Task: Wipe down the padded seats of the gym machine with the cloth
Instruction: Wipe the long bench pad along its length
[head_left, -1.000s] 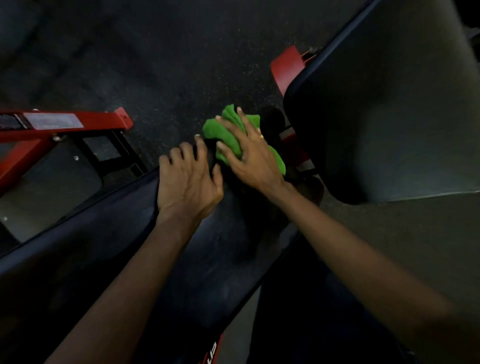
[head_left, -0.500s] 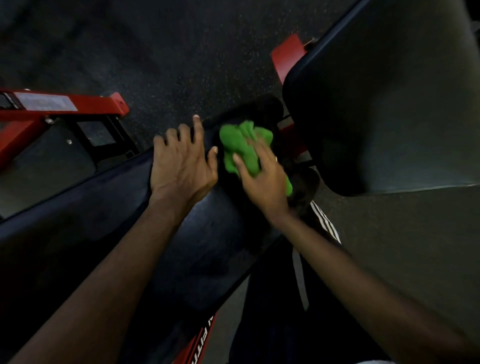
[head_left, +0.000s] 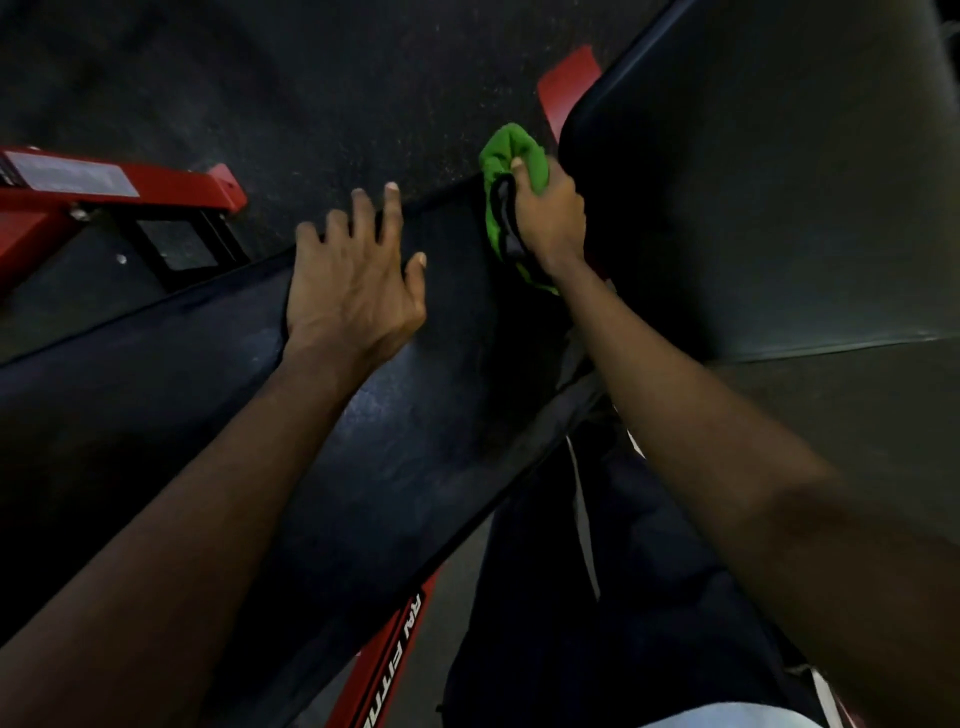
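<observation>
From the head camera, the left hand (head_left: 353, 291) lies palm down on the long black padded seat (head_left: 363, 441), its fingers straight and spread, the fingertips reaching the pad's far edge and the thumb pointing toward the other hand. Just to its right, the right hand (head_left: 548, 218) has its fingers curled round a bunched green cloth (head_left: 511, 150), gripping it at the far end of the same seat. The cloth bulges out above this hand's knuckles and trails down along its left side. Close on the right hand's other side is a second, larger dark pad (head_left: 753, 182), tilted, with a red frame piece (head_left: 566, 78) showing beyond the cloth. Left of the left hand a red frame beam (head_left: 130, 189) crosses over the speckled dark floor (head_left: 311, 78). Below both forearms are a red bar with white lettering (head_left: 395, 649) and dark trousers (head_left: 649, 597) with a pale stripe.
</observation>
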